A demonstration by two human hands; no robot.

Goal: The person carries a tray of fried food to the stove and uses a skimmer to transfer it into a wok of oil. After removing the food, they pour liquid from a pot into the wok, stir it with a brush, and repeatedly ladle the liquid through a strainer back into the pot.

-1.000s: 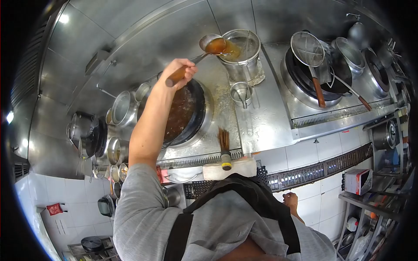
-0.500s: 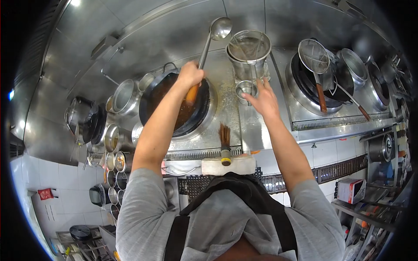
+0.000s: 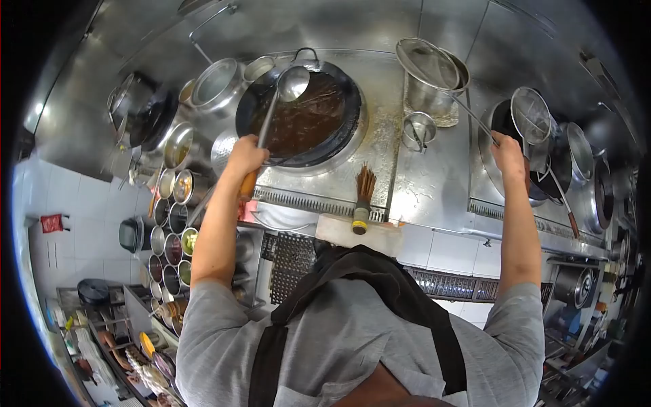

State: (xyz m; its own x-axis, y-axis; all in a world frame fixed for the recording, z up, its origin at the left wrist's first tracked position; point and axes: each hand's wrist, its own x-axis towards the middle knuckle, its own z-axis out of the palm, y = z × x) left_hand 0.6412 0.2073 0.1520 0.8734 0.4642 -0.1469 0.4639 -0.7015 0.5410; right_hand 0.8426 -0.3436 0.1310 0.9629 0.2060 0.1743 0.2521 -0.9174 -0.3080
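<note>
My left hand (image 3: 246,157) is closed round the handle of a metal ladle (image 3: 294,84), whose wooden end sticks out below the fist. The bowl of the ladle hangs over a black wok (image 3: 350,112) holding dark brown liquid (image 3: 313,122). On the right, my right hand (image 3: 508,154) grips the long handle of a round mesh strainer (image 3: 428,62). That strainer lies tilted over the top of a metal pot (image 3: 434,97). A small metal cup (image 3: 420,131) stands on the steel counter just below the pot.
A bristle brush (image 3: 363,197) stands at the counter's front edge. At the right, a second strainer (image 3: 531,115) rests over another wok beside more pans. Metal pots, one a basin (image 3: 217,84), and several containers of ingredients (image 3: 190,240) line the left.
The view has shifted. My left hand has brought the ladle down over the wok. My right hand, before open by the small cup, has moved right and taken hold of the strainer's handle.
</note>
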